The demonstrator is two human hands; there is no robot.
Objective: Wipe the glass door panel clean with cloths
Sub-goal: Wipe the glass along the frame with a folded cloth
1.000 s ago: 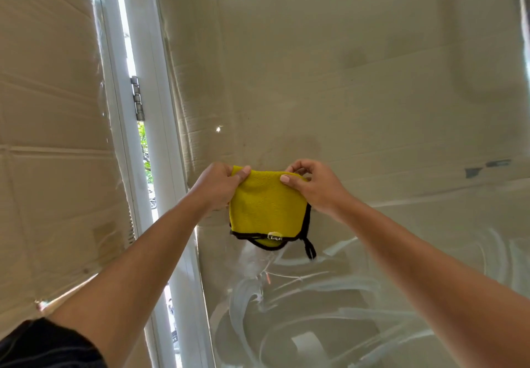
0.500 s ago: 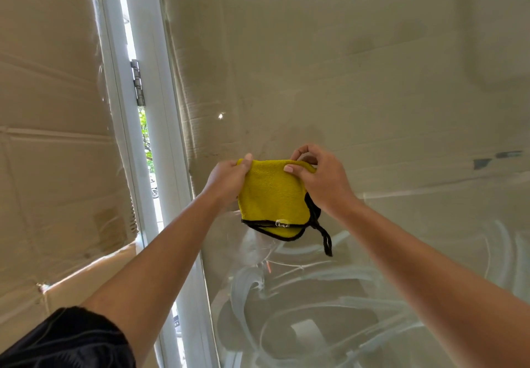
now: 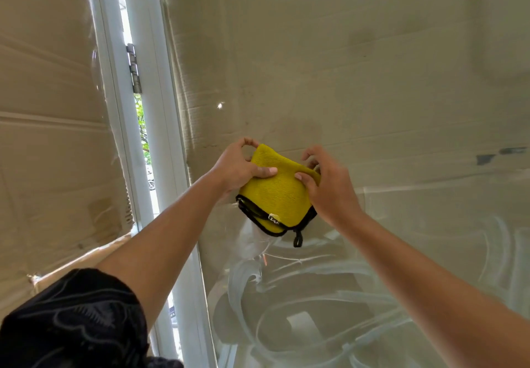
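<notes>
Holding entry: yellow cloth [image 3: 275, 198], folded, black-edged, held up in front of the glass door panel [image 3: 372, 95]. Whether the cloth touches the glass cannot be told.

- Left hand [image 3: 238, 167]: at the cloth's upper left corner. The thumb lies across the front face and the fingers curl round behind the edge, pinching the fabric.
- Right hand [image 3: 329, 189]: at the cloth's upper right edge. The thumb tip presses on the front face and the fingers curl over the top, pinching the fabric.
- Small white label [image 3: 274, 218]: on the cloth's lower black hem.
- Black hanging loop [image 3: 297, 240]: dangles from the cloth's bottom corner.
- White smeared streaks [image 3: 286, 307]: on the glass below the cloth, in broad curved swirls that spread to the lower right.
- Brown cardboard sheeting: seen through the glass above the cloth and to its right.
- Two grey tape marks [image 3: 487, 156]: far right of the cloth, level with its top edge.
- White door frame [image 3: 160, 109]: left of the cloth, running from top to bottom.
- Metal hinge [image 3: 134, 69]: up and left of the cloth, on the frame beside a narrow bright gap.
- Green foliage [image 3: 140, 121]: visible through that gap.
- Black patterned sleeve [image 3: 74, 319]: far below and left of the cloth, on the left upper arm.
</notes>
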